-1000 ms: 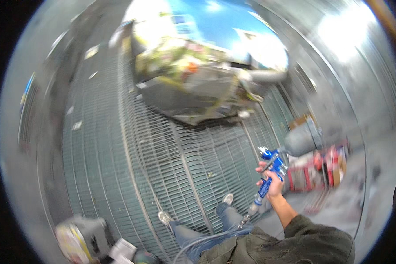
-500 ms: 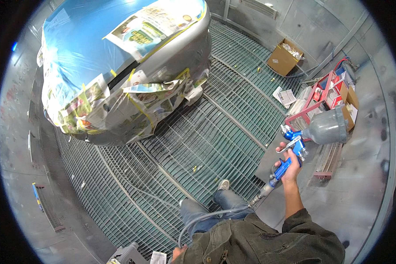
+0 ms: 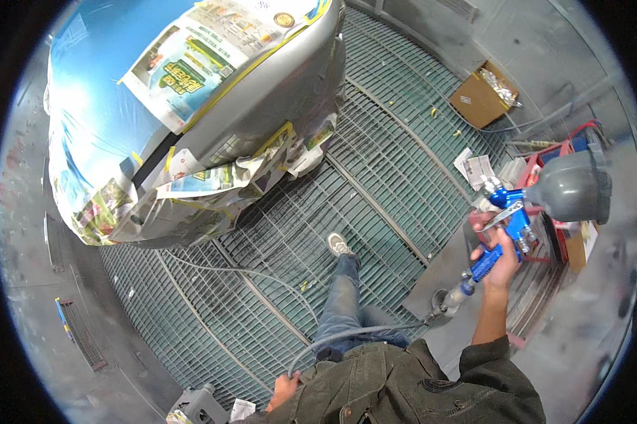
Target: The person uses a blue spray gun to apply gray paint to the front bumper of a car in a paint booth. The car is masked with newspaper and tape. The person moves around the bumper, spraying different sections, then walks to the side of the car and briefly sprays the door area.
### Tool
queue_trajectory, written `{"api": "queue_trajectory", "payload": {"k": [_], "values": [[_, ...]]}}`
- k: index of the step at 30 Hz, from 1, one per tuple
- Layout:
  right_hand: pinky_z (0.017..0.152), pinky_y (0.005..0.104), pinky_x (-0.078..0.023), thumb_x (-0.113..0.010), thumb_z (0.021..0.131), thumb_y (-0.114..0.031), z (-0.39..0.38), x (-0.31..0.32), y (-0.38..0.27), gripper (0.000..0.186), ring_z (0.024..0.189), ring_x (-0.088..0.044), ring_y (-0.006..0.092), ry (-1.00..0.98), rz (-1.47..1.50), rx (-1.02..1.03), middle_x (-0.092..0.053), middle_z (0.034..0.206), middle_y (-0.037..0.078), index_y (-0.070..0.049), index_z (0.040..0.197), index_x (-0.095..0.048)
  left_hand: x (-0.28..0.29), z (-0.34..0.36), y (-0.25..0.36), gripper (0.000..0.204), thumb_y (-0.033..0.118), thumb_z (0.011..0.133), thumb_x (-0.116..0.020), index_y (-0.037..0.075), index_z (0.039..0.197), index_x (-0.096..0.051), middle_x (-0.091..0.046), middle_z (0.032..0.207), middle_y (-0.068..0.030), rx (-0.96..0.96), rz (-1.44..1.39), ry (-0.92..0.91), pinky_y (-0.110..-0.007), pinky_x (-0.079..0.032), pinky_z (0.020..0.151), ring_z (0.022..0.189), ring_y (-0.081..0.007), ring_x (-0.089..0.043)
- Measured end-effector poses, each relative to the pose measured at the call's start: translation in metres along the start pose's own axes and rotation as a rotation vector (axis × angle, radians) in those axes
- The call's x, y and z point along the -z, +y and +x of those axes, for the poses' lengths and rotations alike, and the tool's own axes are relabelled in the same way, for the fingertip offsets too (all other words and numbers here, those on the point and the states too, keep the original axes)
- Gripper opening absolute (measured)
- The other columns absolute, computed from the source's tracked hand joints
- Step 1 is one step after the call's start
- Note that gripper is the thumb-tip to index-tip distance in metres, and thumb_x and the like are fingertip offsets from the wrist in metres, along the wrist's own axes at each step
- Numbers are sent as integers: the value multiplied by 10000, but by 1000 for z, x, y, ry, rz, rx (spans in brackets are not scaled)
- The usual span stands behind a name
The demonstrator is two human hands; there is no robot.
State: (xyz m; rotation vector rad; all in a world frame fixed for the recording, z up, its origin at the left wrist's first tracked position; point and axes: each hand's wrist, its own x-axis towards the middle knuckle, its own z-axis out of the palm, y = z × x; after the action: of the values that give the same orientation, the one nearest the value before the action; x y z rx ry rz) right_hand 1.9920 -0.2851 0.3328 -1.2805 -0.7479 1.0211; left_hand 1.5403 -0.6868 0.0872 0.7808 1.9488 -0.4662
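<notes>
Your right grip [image 3: 501, 265] wraps the blue metal spray gun [image 3: 519, 227], out to your right; your left grip [image 3: 284, 389] holds the grey flexible hose [image 3: 364, 331], so guide its slack clear of that pale shoe [image 3: 338, 244].

Grated floor [image 3: 382, 152], grey walls [image 3: 552, 53]

Floor: metal grating in long panels, parted by pale bars [image 3: 378, 208]; green shows beneath. Left wall: reddish smears [image 3: 20, 166]; lower down, a narrow slatted grille [image 3: 83, 339]. Far wall, at upper edge: another long grille [image 3: 462, 8]. Right wall scuffed, dark-spotted. Light: bright, pale sheen at lower right.
</notes>
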Motion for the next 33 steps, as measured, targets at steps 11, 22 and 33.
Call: {"api": "queue_trajectory", "payload": {"k": [11, 22, 33], "values": [[435, 254, -549, -479, 925, -186, 208, 0, 191, 301, 883, -595, 148, -200, 89, -299, -571, 1066, 84, 16, 1148, -493, 170, 169, 278, 342, 390, 860, -654, 98, 1035, -681, -696, 1005, -126, -657, 128, 4, -399, -549, 766, 920, -297, -670], [411, 257, -516, -535, 868, -159, 283, -14, 407, 300, 826, -610, 181, -398, 102, -121, -610, 1024, 118, 2, 1121, -541, 332, 251, 469, 594, 147, 710, -785, 39, 1244, -551, -525, 1353, -139, -756, 480, 1621, -423, -381, 1070, 1278, -318, -473], [393, 242, -515, -544, 868, -169, 287, -33, 390, 342, 820, -612, 198, -508, 174, 143, -597, 990, 152, 31, 1142, -500, 375, 317, 458, 637, 336, 661, -825, 77, 1187, -575, -667, 1047, -83, -266, 829, 1255, -425, -482, 843, 1051, -293, -576]]}}
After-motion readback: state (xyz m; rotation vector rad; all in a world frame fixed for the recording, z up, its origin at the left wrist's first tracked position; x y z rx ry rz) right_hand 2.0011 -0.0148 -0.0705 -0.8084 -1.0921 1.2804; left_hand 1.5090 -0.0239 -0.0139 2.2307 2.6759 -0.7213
